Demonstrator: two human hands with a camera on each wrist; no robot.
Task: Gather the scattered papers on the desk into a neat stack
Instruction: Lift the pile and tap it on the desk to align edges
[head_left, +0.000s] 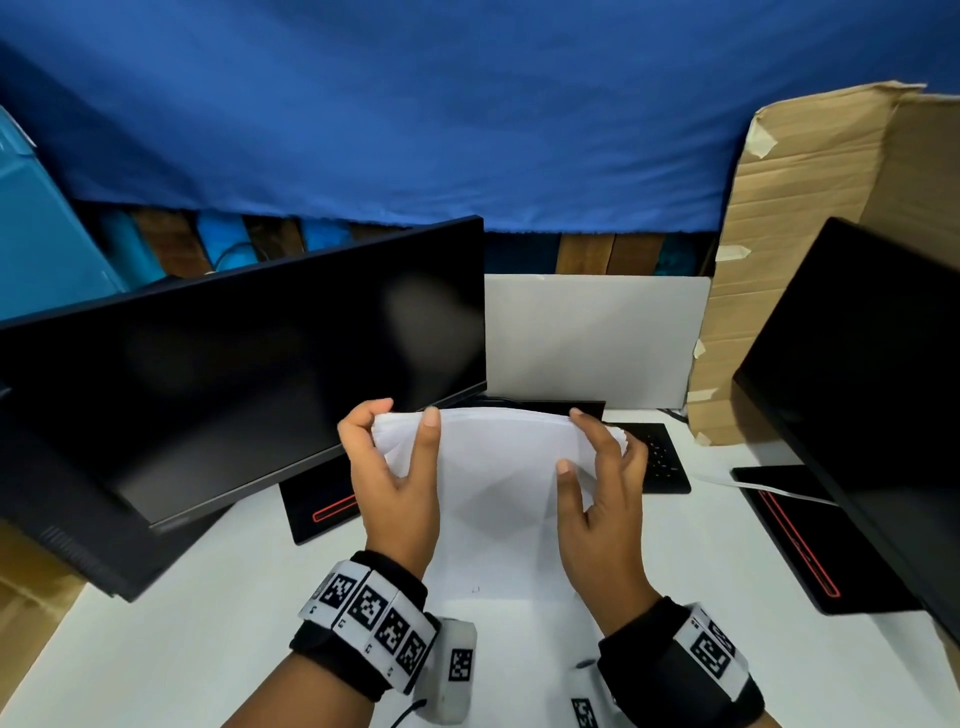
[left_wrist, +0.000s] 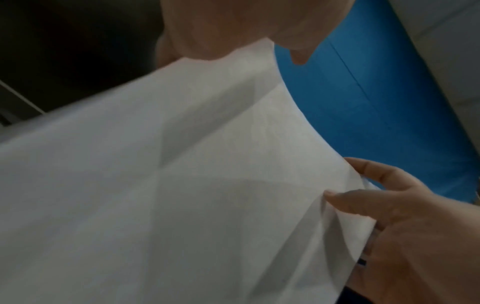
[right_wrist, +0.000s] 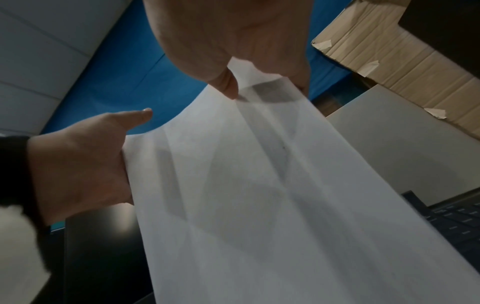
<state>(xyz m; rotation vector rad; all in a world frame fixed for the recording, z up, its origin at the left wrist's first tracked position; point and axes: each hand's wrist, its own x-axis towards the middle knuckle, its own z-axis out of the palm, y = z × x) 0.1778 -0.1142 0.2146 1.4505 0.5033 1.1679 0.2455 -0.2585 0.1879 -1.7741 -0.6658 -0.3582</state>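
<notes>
A stack of white papers (head_left: 493, 467) stands upright with its lower edge on the white desk (head_left: 208, 623) in front of me. My left hand (head_left: 402, 423) grips the stack's upper left corner, thumb on the front and fingers curled behind. My right hand (head_left: 597, 452) holds the upper right side, thumb on the front and fingers behind. The left wrist view shows the papers (left_wrist: 182, 205) bowed between the left hand (left_wrist: 221, 30) and right hand (left_wrist: 402, 226). The right wrist view shows the sheets (right_wrist: 285, 205) pinched by the right hand (right_wrist: 233, 37), with the left hand (right_wrist: 78, 164) at their far edge.
A dark monitor (head_left: 234, 374) stands close on the left, with its base (head_left: 322, 509) beside the papers. A second monitor (head_left: 872, 389) stands on the right. A black keyboard (head_left: 660, 457) lies behind the papers. Cardboard (head_left: 805, 234) and a white board (head_left: 597, 338) stand at the back.
</notes>
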